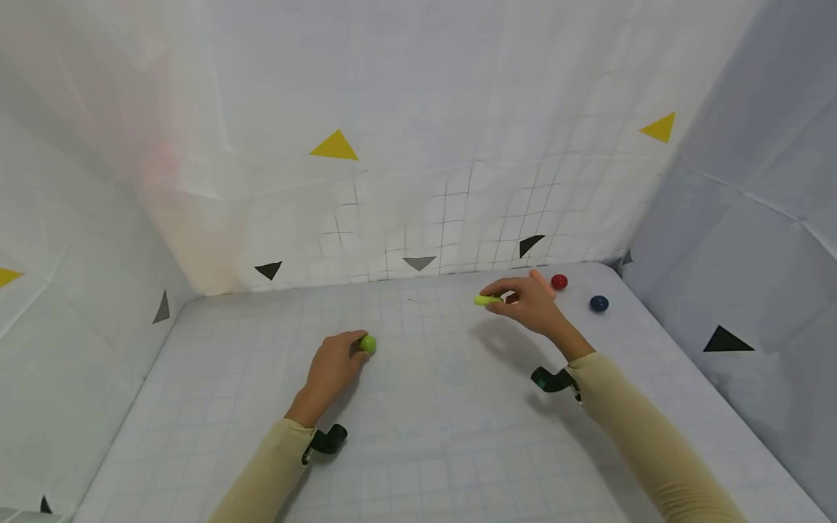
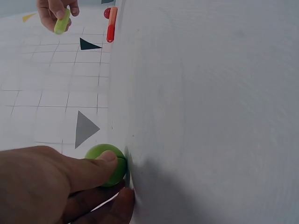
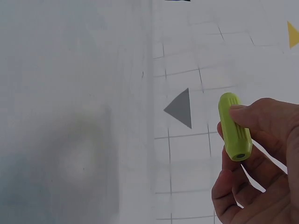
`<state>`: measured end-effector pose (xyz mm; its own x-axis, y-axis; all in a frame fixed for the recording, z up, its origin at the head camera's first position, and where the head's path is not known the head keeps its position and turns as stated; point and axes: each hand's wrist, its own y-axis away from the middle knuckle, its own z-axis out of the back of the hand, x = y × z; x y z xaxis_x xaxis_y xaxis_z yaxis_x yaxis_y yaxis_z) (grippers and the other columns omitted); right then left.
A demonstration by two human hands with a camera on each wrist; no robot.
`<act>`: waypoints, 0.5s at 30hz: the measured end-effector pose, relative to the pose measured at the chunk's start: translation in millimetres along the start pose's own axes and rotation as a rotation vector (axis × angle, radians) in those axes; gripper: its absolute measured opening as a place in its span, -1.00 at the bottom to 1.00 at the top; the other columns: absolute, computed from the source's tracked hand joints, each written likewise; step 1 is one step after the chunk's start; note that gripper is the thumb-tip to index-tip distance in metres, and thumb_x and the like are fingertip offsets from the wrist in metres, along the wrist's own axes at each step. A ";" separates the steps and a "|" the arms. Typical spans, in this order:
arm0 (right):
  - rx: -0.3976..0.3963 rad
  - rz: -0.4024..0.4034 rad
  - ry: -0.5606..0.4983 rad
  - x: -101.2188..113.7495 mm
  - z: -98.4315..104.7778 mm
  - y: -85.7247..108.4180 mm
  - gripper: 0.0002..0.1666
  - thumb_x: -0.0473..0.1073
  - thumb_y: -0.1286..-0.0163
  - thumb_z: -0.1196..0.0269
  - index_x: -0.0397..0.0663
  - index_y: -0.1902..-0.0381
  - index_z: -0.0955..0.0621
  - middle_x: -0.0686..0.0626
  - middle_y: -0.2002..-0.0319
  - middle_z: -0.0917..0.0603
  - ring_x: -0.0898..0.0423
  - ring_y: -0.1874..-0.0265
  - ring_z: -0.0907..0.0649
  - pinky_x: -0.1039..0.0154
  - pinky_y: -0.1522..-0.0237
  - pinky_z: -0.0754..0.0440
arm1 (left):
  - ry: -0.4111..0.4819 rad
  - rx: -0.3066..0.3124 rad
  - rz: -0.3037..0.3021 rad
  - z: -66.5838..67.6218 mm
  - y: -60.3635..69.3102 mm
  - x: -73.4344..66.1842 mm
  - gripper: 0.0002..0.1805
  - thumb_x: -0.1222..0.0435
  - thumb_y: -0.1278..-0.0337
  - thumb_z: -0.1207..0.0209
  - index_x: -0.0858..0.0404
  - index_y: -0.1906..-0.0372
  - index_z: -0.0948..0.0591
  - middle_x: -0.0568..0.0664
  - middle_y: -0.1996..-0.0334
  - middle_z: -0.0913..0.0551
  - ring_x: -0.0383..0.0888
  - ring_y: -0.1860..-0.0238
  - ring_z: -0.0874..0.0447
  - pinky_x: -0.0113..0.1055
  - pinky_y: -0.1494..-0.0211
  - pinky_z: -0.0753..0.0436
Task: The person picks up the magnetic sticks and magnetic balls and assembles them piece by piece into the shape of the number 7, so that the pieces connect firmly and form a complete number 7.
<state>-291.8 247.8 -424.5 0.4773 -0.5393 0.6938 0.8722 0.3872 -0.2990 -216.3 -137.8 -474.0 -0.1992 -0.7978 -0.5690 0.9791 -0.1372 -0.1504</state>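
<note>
My left hand [image 1: 333, 367] pinches a green ball [image 1: 369, 344] between thumb and fingers, at the tabletop left of the middle. In the left wrist view a dark line crosses the ball [image 2: 100, 151] by the thumb. My right hand [image 1: 526, 305] holds a yellow-green ribbed handle [image 3: 230, 123] above the table, thumb on one side and fingers on the other. A dark round spot shows in the handle's near end. Just behind the right hand lies an orange-red stick [image 2: 111, 25], partly hidden by that hand in the head view.
A red ball [image 1: 559, 281] and a dark blue ball [image 1: 599, 303] lie at the table's back right. White sheets with yellow and dark triangles stand along the back and both sides. The white tabletop [image 1: 418, 407] bears a faint grid.
</note>
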 end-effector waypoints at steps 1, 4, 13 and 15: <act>0.001 -0.003 -0.003 1.0 -2.0 -0.6 -0.75 -0.26 -0.35 -0.47 -0.06 0.01 -0.80 0.02 0.11 -0.79 0.05 0.14 -0.67 0.04 0.11 -0.67 | 0.000 0.000 0.002 -0.2 0.3 0.2 -0.52 0.39 -0.23 -0.43 0.37 -0.25 -0.66 0.21 -0.17 -0.68 0.17 -0.25 -0.60 0.05 -0.30 -0.52; 0.008 -0.006 -0.027 4.0 -8.0 -2.3 -0.75 -0.24 -0.36 -0.47 -0.05 0.01 -0.80 0.03 0.11 -0.78 0.04 0.13 -0.67 0.05 0.09 -0.67 | -0.003 0.000 0.009 -0.6 0.7 -0.3 -0.52 0.39 -0.23 -0.43 0.37 -0.25 -0.66 0.21 -0.17 -0.69 0.16 -0.24 -0.61 0.05 -0.29 -0.53; 0.033 -0.043 -0.059 13.3 -28.1 -6.1 -0.76 -0.22 -0.36 -0.47 0.04 0.01 -0.81 0.09 0.12 -0.77 0.04 0.12 -0.66 0.06 0.06 -0.66 | 0.000 0.015 0.028 -0.1 -1.1 -3.3 -0.52 0.38 -0.24 -0.43 0.38 -0.25 -0.66 0.21 -0.17 -0.68 0.16 -0.24 -0.61 0.05 -0.28 -0.54; 0.040 -0.035 -0.069 15.5 -33.2 -8.1 -0.76 -0.22 -0.36 -0.47 0.05 0.02 -0.81 0.09 0.12 -0.77 0.04 0.12 -0.67 0.06 0.06 -0.67 | 0.002 0.013 0.028 0.2 -1.0 -3.3 -0.52 0.39 -0.24 -0.43 0.38 -0.24 -0.66 0.22 -0.17 -0.68 0.16 -0.24 -0.61 0.05 -0.28 -0.54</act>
<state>-288.0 211.5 -433.1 0.4366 -0.5013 0.7471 0.8827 0.3992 -0.2480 -216.6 -135.2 -471.8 -0.1722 -0.8004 -0.5743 0.9846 -0.1228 -0.1241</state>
